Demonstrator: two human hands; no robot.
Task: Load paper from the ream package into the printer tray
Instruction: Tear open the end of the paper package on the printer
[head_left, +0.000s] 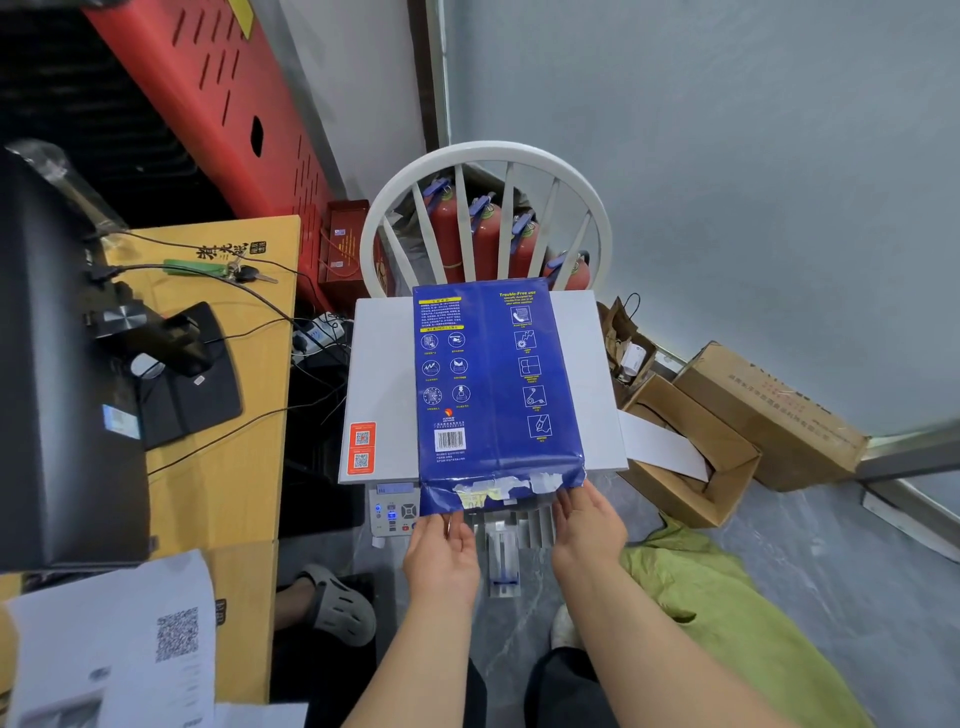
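Glossy blue ream package (493, 374) lying flat on white boxy printer (382, 374); left hand (441, 543) and right hand (589, 525), palms up, fingers straight, touching its torn, ragged end.

Bare forearms, left hand (441, 548) and right hand (589, 525) unsleeved; dark trousers and a grey clog.

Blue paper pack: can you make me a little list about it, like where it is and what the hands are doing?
pack: blue paper pack, lying flat on top of the white printer
near end: wrapper torn, white scraps showing
left hand: palm up, fingers touch the torn end
right hand: fingers touch the torn end's right corner
tray: grey, sticks out of the printer's front between the hands
behind: white chair, red fire extinguishers
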